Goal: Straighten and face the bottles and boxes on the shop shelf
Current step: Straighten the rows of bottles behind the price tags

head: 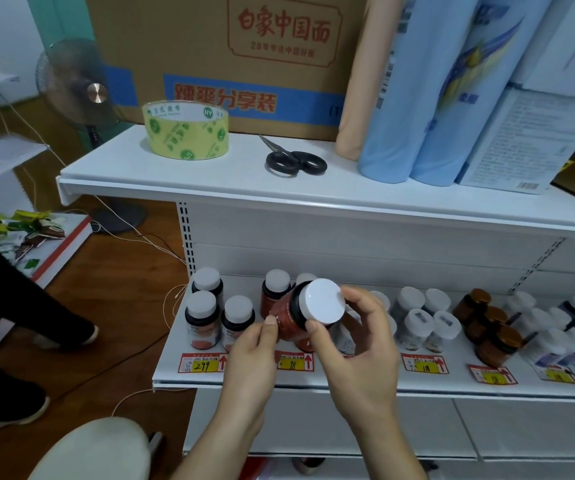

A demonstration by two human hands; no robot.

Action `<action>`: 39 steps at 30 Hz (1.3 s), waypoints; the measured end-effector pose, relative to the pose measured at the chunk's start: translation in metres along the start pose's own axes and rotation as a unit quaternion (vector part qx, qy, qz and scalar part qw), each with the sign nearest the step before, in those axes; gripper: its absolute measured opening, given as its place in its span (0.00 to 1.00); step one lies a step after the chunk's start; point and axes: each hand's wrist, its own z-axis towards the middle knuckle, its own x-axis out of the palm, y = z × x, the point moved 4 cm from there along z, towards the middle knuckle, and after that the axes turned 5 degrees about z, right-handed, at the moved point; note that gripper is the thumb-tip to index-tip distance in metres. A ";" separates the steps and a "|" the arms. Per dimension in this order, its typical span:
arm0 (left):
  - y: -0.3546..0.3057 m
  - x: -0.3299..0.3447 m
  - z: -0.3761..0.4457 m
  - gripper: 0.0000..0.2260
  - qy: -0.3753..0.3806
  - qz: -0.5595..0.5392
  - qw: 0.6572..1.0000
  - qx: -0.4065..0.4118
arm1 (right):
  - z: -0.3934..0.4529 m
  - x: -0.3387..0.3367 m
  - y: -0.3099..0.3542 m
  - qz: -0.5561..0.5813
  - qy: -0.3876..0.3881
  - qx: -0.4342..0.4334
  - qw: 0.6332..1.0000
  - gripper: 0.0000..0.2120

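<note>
I'm looking down at the lower shelf (314, 377) and both hands are on one bottle: a red-labelled bottle (291, 318) with a wide white cap (325, 300), lifted off the shelf and tilted so the cap faces up toward me. The left hand (253, 348) pinches the label side between thumb and fingertips, fingers drawn narrow; the right hand (355, 344) wraps the cap end, thumb on the cap's lower rim, fingers curled over the far side. The bottle hangs just in front of the second group of bottles, and my hands cover most of that group, so I can't tell how those stand. To the left, three dark bottles with white caps (210, 306) sit upright near the shelf's end, above a price tag reading 299 (203, 363). To the right come white bottles (421, 320), then amber jars with brown lids (487, 323), then more white-capped ones running out of frame, blurred. Price tags line the shelf lip. On the upper shelf (210, 181) I see a roll of yellow-green tape (185, 131), black-handled scissors (293, 161), a large cardboard carton (227, 57), blue rolls (417, 116) and a white box (528, 143). Off to the left a standing fan (78, 84) and thin cords trail over the wooden floor (106, 306), with someone's dark legs and shoes (19, 317) close by.
</note>
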 end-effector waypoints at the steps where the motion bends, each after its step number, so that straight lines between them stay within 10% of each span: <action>1: -0.001 0.000 -0.001 0.12 -0.005 -0.014 1.000 0.003 | 0.001 -0.001 -0.001 0.003 -0.003 0.000 1.000 0.20; 21: -0.034 -0.015 -0.019 0.20 -0.072 0.064 0.975 0.200 | 0.003 -0.011 -0.039 0.015 -0.006 0.229 0.973 0.12; 34: 0.020 -0.032 0.018 0.12 0.020 0.170 0.979 0.114 | 0.048 -0.007 -0.023 -0.232 0.189 0.097 0.949 0.13; 39: 0.056 -0.026 0.037 0.18 0.060 0.376 0.921 0.079 | 0.061 0.028 -0.039 -0.340 0.307 -0.018 0.889 0.19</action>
